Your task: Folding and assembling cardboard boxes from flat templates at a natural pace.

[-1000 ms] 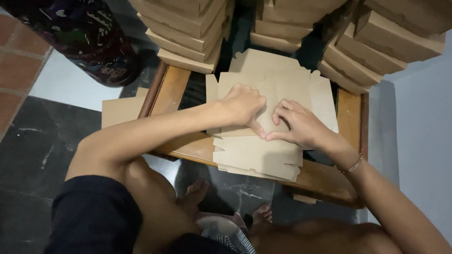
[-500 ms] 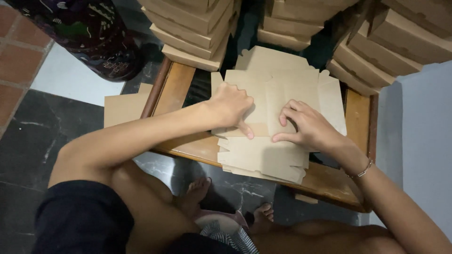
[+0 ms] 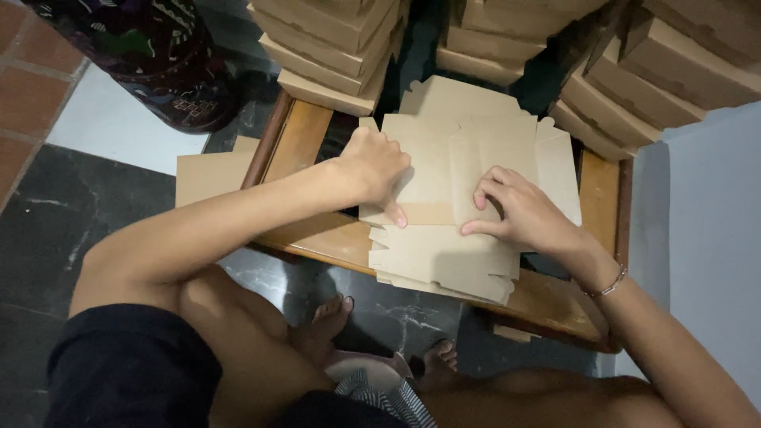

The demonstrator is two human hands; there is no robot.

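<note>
Brown cardboard sheet [image 3: 468, 158], a flat unfolded box blank, lies on top of a stack of blanks [image 3: 444, 265] on the low wooden table [image 3: 297, 147].

Left hand [image 3: 372, 170]: arm comes in across the table's left edge, wrist bent, fingers curled loosely, thumb and fingertips pressing down on the sheet's near-left flap. Nothing pinched, just pushing flat on the card.

Right hand [image 3: 519, 214]: arm comes from the near-right corner, bracelet [image 3: 606, 287] on the wrist. Fingers bent and spread, tips pressing along a fold line near the sheet's middle. Palm-down contact, no grasp closed around anything.

Sheet sits between both hands, under the fingertips, not lifted. The stack overhangs the table's near edge slightly.

Room: far edge is crowded by piles of folded boxes [image 3: 333, 47], another pile [image 3: 650, 71] at the far-right corner. Bare wood shows along the left edge and at the right edge. One loose cardboard piece [image 3: 208, 176] lies on the floor off the left edge. Person's knees and bare feet [image 3: 329, 313] sit just below the near edge.
</note>
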